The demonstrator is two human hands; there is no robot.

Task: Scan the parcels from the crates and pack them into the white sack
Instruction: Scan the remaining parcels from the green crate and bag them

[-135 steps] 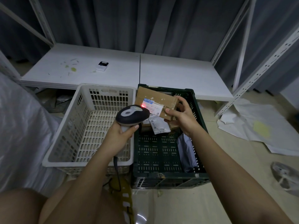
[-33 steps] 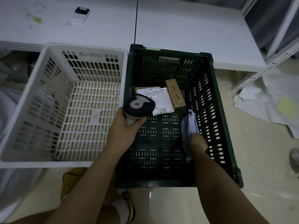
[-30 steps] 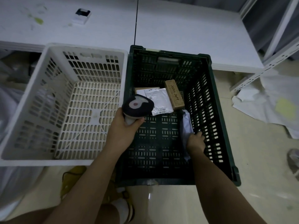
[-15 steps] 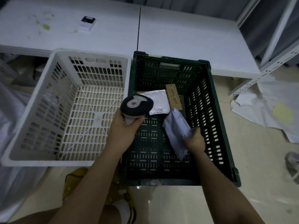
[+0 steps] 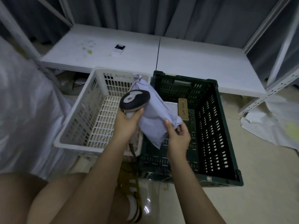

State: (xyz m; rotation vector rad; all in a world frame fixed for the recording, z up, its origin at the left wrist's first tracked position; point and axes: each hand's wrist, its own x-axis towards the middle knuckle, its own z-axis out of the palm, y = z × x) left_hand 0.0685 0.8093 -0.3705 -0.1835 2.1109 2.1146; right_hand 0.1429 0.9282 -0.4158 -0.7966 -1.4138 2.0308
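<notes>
You sit on a pale floor before a low white shelf (image 5: pixel 202 62). Your right hand (image 5: pixel 178 136) pinches the grey mailer bag (image 5: pixel 153 120); your left hand (image 5: pixel 127 122) grips the scanner (image 5: pixel 135 100) beside it. The white crate (image 5: pixel 77 126) looks emptied. The green crate (image 5: pixel 226 143) holds a brown box (image 5: pixel 182 109) and a white packet (image 5: pixel 171 106), not yet scanned. The white sack (image 5: pixel 24 110) lies left.

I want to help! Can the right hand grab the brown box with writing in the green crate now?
Probably not right away. The right hand is busy gripping the grey bag parcel. The brown box lies uncovered in the green crate, just beyond that hand, so once the bag is let go, the way looks free.
</notes>
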